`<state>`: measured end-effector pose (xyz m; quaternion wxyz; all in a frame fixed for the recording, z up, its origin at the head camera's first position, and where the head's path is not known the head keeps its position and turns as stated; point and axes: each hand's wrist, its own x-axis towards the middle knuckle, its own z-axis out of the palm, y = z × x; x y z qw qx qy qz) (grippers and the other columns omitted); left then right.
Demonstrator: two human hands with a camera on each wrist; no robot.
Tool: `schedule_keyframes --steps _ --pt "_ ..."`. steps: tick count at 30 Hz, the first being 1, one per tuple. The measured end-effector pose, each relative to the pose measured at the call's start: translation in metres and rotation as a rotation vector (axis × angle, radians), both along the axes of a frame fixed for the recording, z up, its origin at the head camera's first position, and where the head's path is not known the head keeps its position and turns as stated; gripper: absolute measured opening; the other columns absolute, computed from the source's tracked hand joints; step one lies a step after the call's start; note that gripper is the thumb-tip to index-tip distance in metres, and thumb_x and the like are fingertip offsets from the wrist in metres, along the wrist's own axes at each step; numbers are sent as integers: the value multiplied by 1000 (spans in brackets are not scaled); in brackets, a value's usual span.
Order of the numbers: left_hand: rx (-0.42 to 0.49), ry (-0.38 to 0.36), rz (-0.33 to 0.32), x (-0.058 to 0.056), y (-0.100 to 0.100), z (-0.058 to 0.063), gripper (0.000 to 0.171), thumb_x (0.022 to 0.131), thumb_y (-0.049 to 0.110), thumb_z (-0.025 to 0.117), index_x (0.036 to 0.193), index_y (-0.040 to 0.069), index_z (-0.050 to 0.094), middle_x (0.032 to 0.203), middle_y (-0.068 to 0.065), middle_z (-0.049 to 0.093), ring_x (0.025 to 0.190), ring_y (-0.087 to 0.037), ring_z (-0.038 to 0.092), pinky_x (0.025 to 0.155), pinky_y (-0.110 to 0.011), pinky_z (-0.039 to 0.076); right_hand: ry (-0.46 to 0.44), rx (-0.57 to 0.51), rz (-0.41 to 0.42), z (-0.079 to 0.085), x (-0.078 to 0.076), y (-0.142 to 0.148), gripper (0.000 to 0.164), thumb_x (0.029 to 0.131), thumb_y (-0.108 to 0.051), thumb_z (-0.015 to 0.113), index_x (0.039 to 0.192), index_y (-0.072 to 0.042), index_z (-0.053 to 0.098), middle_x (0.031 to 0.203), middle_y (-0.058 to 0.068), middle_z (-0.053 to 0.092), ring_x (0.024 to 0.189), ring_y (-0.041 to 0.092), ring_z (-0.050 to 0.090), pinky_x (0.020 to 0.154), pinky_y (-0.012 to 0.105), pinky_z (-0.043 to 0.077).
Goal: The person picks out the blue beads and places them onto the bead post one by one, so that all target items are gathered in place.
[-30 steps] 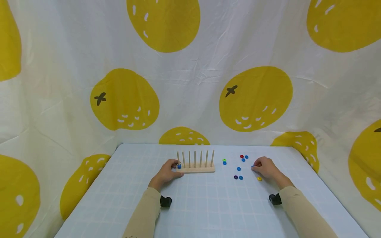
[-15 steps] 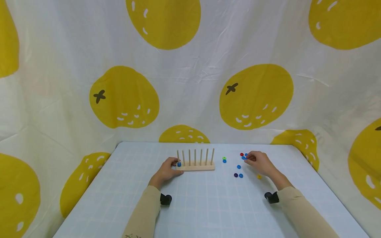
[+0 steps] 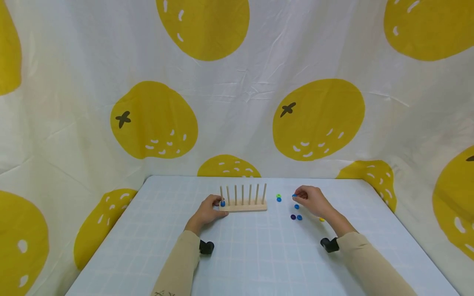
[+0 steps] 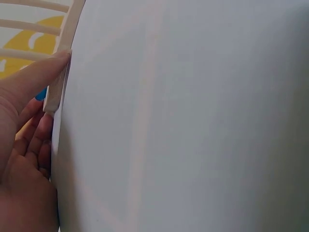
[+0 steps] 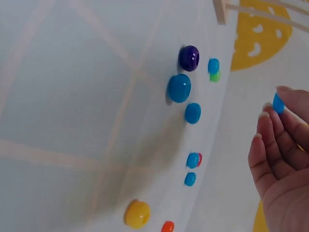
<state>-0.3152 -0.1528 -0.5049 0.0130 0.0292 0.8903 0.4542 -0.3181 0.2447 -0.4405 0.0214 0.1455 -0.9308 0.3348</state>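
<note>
My left hand [image 3: 207, 211] grips the left end of a wooden peg rack [image 3: 244, 208], thumb along its front and fingers behind. A blue bead [image 3: 222, 203] sits low on the leftmost peg; the other pegs are bare. Between thumb and fingertips, my right hand [image 3: 312, 201] pinches another blue bead [image 5: 278, 103], raised above the table to the right of the rack. Below that hand lie a dark purple bead [image 5: 189, 58] and a blue bead [image 5: 179, 88] side by side, with a single blue bead [image 5: 193, 113] just beyond.
A green bead [image 3: 278, 195] touches a blue bead [image 3: 279, 200] between the rack and my right hand. The right wrist view also has a yellow bead [image 5: 137, 214], an orange-red bead [image 5: 168, 226] and a red bead [image 5: 200, 159] partly behind a blue one. A fruit-print curtain [image 3: 229, 123] hangs behind.
My right hand has moved left and lifted with the pinched blue bead, passing over the red and blue beads. The left hand and rack stay in place.
</note>
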Motion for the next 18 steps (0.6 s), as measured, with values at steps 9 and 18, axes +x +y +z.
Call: schedule_keyframes --steps 9,18 --pt "-23 39 19 -1 -1 -5 57 79 17 90 128 4 63 120 -11 63 111 -30 55 120 -54 25 5 -18 47 1 3 -10 18 96 -14 72 109 -1 69 95 4 69 85 19 60 79 34 55" --pt "18 -6 23 1 0 1 58 80 16 89 130 4 62 123 -12 61 111 -29 54 105 -50 43 62 -45 121 15 10 -38 15 97 -13 71 108 -3 70 93 1 68 85 18 59 76 30 54"
